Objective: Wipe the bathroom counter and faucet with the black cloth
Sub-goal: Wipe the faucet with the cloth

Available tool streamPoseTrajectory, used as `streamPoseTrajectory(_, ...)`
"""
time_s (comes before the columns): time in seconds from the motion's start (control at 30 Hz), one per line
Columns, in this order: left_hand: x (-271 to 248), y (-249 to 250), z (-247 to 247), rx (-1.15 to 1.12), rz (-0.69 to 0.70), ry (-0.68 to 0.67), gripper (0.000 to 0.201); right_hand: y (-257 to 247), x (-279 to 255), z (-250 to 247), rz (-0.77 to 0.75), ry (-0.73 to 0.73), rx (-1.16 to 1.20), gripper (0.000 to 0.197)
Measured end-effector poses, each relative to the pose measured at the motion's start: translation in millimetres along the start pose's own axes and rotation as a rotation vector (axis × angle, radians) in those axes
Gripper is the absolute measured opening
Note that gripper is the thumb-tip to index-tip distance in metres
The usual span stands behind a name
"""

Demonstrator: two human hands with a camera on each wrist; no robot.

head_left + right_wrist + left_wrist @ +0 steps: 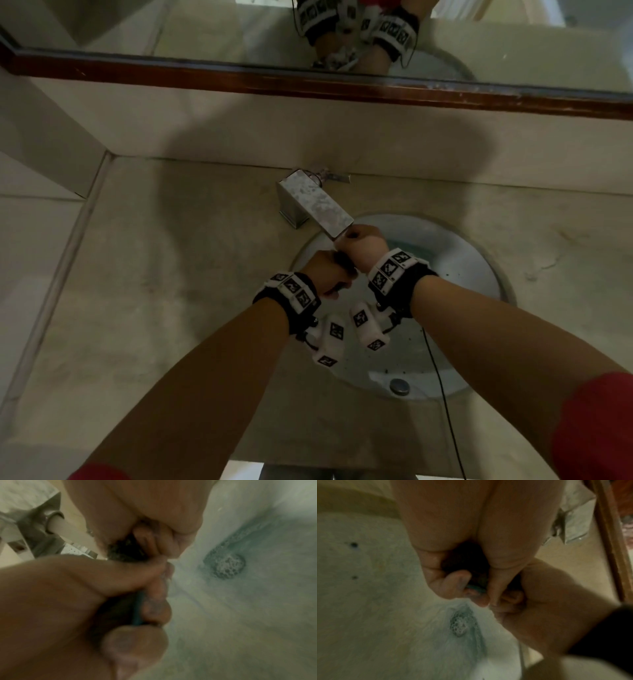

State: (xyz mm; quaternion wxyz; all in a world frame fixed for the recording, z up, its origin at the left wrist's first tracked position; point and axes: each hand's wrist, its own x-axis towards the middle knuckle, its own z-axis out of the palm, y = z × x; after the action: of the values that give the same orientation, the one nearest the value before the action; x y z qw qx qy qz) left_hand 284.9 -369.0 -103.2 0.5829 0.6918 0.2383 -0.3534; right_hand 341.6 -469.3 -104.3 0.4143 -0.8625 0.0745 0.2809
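Both hands are fists over the sink basin (455, 270), just under the tip of the square metal faucet (315, 202). The black cloth (343, 261) is a tight roll between them. My left hand (330, 275) grips its near end and my right hand (361, 245) grips its far end, touching the spout tip. In the left wrist view my curled fingers (453, 585) wrap the cloth (465, 561). The right wrist view shows the cloth (126, 551) in my right fist, with the left hand (85, 588) below it. Most of the cloth is hidden inside the fists.
Beige stone counter (164, 274) surrounds the basin, with a wall along its left side. A patch of bluish foam (226, 566) lies on the basin wall. The drain stopper (399, 385) sits near the front. A wood-framed mirror (308, 82) runs behind. A thin black cable (442, 377) hangs over the basin.
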Motion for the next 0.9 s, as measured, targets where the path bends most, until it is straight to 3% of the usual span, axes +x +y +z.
streamPoseTrajectory(0.2,-12,-12,12,-0.565,-0.109,-0.307,0.013,6,-10,-15,-0.184,-0.063,-0.02,0.038)
streamPoseTrajectory(0.4,-16,-12,19,-0.712,-0.022,-0.529,0.014,2,-8,-30,-0.239,-0.151,-0.03,0.034)
streamPoseTrajectory(0.5,-16,-7,16,-0.576,-0.011,-0.452,0.002,4,-6,-36,-0.19,-0.148,0.049,0.031)
streamPoseTrajectory(0.6,-14,-3,7,-0.519,-0.058,-0.373,0.016,7,-6,-39,-0.088,-0.123,0.178,0.02)
streamPoseTrajectory(0.73,-13,-2,-6,-0.421,-0.127,-0.24,0.024,11,-9,-45,0.146,-0.286,0.325,0.017)
streamPoseTrajectory(0.83,-3,2,-10,-0.186,-0.014,-0.006,0.026,17,-9,-52,0.241,-0.307,0.498,0.021)
streamPoseTrajectory(0.9,2,6,-12,-0.04,0.112,0.137,0.028,19,-9,-55,0.341,-0.248,0.534,0.011)
